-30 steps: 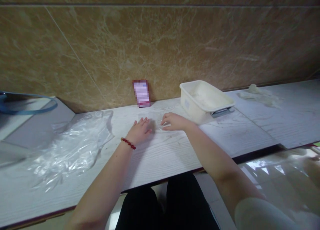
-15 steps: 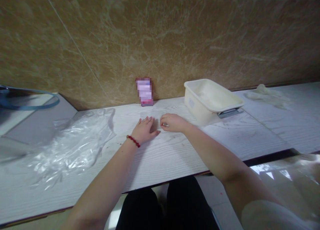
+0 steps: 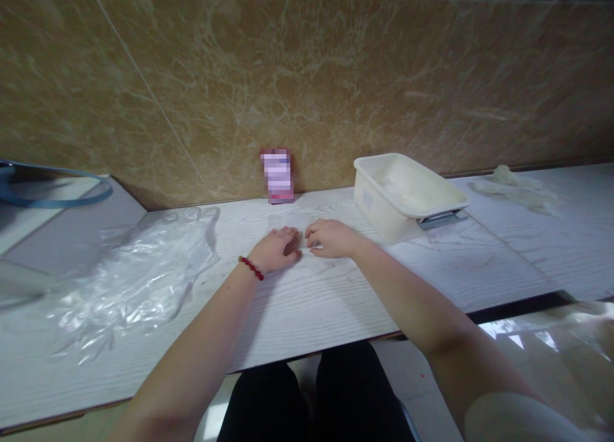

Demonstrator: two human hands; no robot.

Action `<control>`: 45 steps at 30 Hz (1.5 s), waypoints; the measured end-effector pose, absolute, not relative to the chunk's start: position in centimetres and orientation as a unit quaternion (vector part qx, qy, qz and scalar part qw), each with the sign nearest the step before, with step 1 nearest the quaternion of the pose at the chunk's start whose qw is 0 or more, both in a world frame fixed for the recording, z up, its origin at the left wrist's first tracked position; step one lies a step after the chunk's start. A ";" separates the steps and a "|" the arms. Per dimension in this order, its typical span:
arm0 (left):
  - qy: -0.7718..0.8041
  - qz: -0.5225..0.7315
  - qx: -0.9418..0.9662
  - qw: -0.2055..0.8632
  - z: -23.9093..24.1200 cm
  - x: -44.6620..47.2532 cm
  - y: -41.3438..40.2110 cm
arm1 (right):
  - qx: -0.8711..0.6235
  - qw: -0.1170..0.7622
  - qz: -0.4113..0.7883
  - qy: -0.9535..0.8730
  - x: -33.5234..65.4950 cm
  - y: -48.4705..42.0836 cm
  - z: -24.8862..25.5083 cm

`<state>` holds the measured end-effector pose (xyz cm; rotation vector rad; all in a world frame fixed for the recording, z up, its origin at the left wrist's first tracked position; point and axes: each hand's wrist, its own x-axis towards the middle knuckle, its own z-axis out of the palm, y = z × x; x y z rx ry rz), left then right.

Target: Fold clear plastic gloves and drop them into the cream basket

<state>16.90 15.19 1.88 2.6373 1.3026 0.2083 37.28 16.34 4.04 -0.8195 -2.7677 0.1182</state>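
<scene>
Both my hands rest close together on the white wood-grain table (image 3: 336, 301), in front of a small pink packet (image 3: 277, 175) that leans on the wall. My left hand (image 3: 275, 250) wears a red bead bracelet (image 3: 250, 267); its fingers are curled in against the tabletop. My right hand (image 3: 329, 237) lies a finger's width to its right, with fingers bent and tips pinched together. Whatever sits between the fingertips is too thin or too clear to make out.
A heap of clear plastic bags (image 3: 139, 282) lies to the left. A white plastic tub (image 3: 407, 192) stands on a small scale (image 3: 439, 219) to the right, with crumpled pale material (image 3: 515, 186) beyond it. A blue strap (image 3: 48, 199) lies far left. The marble wall backs the table.
My left hand lay flat with fingers stretched out; its fingers have now curled in and it has closed up to the right hand. The right hand has stayed almost still.
</scene>
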 end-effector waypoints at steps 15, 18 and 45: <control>0.451 0.040 0.890 0.045 2.1 18.1 14.3 | -0.319 0.176 0.016 -0.931 36.4 15.4 4.7; 0.448 0.040 0.892 0.042 1.9 18.2 14.5 | -0.302 0.218 0.027 -0.928 36.5 15.4 4.6; 0.349 0.411 0.272 0.797 3.1 16.1 15.9 | -0.405 0.240 0.786 -0.400 36.8 17.5 3.8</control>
